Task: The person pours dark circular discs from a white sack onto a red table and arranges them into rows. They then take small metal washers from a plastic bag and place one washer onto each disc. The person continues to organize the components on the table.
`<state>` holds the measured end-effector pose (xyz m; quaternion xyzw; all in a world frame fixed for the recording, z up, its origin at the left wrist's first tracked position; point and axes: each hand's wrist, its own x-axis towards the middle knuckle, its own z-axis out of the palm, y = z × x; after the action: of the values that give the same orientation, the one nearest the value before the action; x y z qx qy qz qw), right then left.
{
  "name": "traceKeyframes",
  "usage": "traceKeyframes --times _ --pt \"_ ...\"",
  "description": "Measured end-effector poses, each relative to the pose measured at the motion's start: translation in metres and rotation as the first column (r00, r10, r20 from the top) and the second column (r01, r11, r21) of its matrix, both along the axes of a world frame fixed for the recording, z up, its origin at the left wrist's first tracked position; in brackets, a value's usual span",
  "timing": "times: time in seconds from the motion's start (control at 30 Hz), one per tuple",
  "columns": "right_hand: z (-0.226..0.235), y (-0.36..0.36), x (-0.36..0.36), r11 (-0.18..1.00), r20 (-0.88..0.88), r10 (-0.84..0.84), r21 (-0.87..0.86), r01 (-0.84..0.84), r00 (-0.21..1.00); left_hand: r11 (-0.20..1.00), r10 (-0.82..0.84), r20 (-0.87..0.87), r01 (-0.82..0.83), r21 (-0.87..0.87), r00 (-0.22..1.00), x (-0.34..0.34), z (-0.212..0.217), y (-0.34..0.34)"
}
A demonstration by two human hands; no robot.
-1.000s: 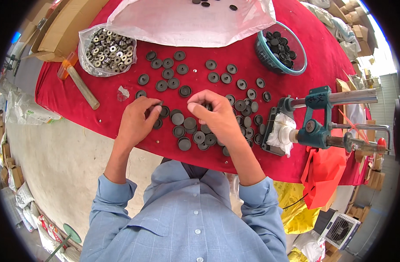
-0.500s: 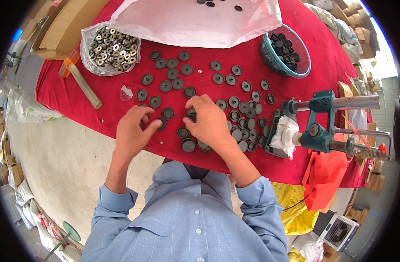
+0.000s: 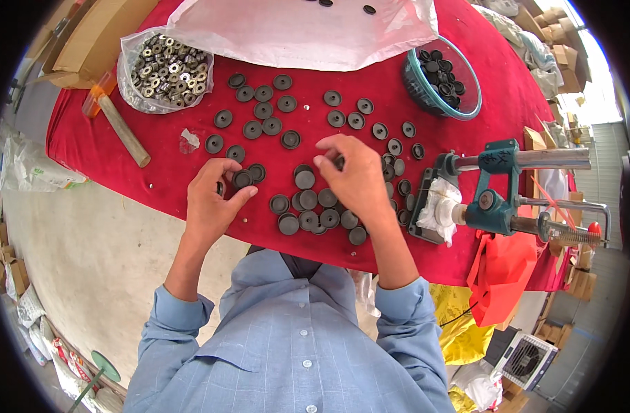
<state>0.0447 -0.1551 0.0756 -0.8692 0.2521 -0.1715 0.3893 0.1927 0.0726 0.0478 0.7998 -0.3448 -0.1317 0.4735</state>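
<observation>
My left hand (image 3: 210, 199) curves its fingers and thumb round a black round cap (image 3: 242, 179), which overlaps another cap (image 3: 258, 172). A dark edge of one more shows inside these fingers. To the right, my right hand (image 3: 357, 177) pinches a black cap (image 3: 339, 162), mostly covered by its fingers. A cluster of caps (image 3: 308, 220), some with smooth faces up, lies between my hands and toward the near edge. Farther off, several caps (image 3: 263, 110) rest with their rimmed, hollow sides up, a small stud in the middle of each.
A clear bag of metal bearings (image 3: 170, 72) and a wooden-handled hammer (image 3: 124, 131) lie on the left. A blue-rimmed basket of caps (image 3: 478, 96) stands far right, a white sack (image 3: 301, 34) at the back. The green hand press (image 3: 490, 196) sits right on the red cloth (image 3: 184, 148).
My right hand has moved right and slightly away, leaving caps in the middle uncovered. My left hand has closed in on the caps beside it. The whole view has shifted slightly.
</observation>
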Motion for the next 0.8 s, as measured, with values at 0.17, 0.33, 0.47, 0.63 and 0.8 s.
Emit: traceKeyframes --times 0.17,0.33,0.47,0.63,0.8 --pt "0.0 0.024 0.006 0.991 -0.154 0.017 -0.132 -0.037 0.988 0.999 -0.035 0.099 0.037 -0.013 0.994 0.0 -0.004 -0.002" --pt "-0.001 0.028 -0.002 0.994 -0.23 0.036 -0.091 -0.058 0.972 1.0 -0.018 0.106 0.018 -0.003 0.994 0.0 -0.005 0.0" --pt "-0.007 0.029 -0.006 0.998 -0.193 0.05 -0.019 -0.055 0.98 0.999 -0.036 0.093 0.037 -0.012 0.995 0.001 -0.005 0.0" --pt "0.005 0.011 -0.004 0.974 -0.113 0.068 0.224 -0.042 0.991 0.999 -0.029 0.026 0.03 -0.037 0.999 0.002 -0.007 0.004" --pt "0.005 -0.006 0.006 0.989 0.006 -0.067 -0.133 0.067 0.998 0.999 -0.031 0.014 0.031 0.01 0.999 0.002 -0.002 0.003"
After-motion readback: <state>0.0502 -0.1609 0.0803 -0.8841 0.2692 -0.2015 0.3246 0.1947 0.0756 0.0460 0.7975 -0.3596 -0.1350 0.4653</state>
